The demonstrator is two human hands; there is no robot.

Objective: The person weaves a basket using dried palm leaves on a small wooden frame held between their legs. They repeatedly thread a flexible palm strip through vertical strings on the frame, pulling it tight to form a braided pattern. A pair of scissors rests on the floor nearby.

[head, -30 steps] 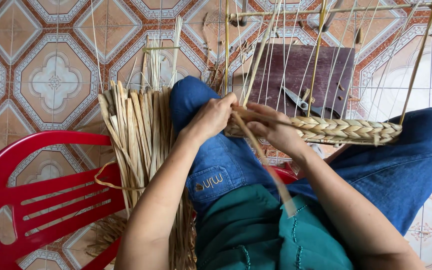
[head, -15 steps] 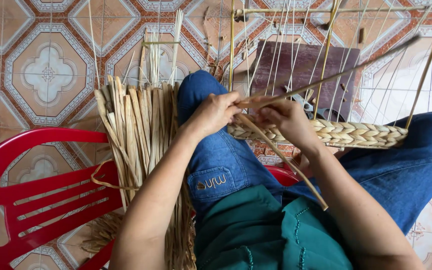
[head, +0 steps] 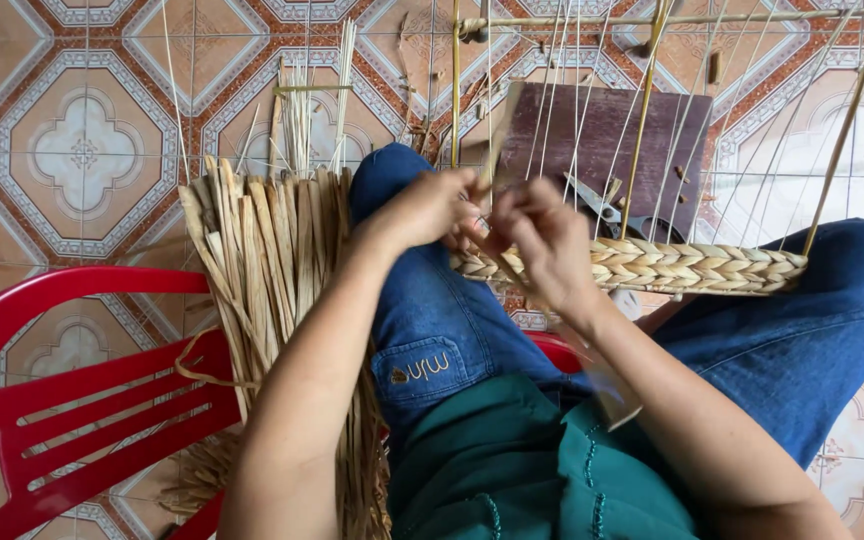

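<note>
- Nearest the camera, a green garment covers the person's lap, and blue jeans run out over both knees.
- To the left, a red plastic chair stands on the patterned floor tiles.
- A bundle of dried flat straw strips lies against the left knee and across the chair's edge, its ends fanned up toward the floor.
- The left hand is closed, its fingers pinching a straw strand at the left end of the woven band.
- The right hand is just beside it, fingers curled around the same stretch of work; the two hands nearly touch.
- The woven band, a thick plaited row, stretches between the knees from the hands toward the right knee.
- Thin upright stalks rise from the band to a horizontal stick at the top of the view.
- Behind the stalks, a dark wooden board lies on the tiles with a pair of scissors on it.
</note>
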